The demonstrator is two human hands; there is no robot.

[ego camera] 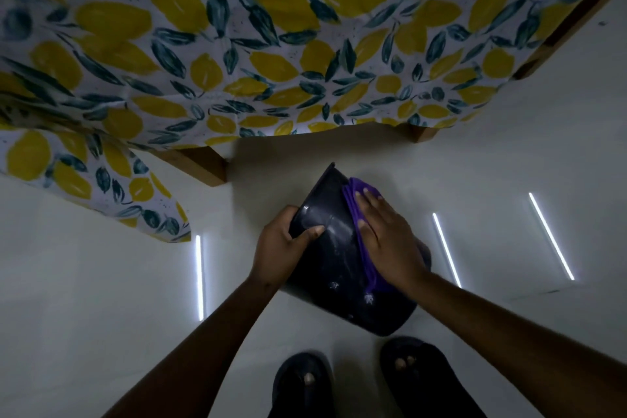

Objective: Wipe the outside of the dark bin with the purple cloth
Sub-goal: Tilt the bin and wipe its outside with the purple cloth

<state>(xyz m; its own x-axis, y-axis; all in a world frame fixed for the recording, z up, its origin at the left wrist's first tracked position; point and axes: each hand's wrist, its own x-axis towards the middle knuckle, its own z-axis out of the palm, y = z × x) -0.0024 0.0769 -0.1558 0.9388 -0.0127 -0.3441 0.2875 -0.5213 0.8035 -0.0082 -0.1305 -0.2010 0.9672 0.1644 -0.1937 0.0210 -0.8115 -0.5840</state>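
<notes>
The dark bin is tilted on its side above the white floor, its open rim pointing away toward the table. My left hand grips the bin's left edge, thumb pressed on the outer wall. My right hand lies flat on the purple cloth, pressing it against the bin's right outer side. The cloth shows above my fingers and trails down under my wrist. Pale smudges mark the bin's lower wall.
A table with a lemon-print tablecloth fills the upper half, with wooden legs just beyond the bin. My two feet in dark sandals stand right below the bin. Glossy white floor surrounds it, showing light reflections.
</notes>
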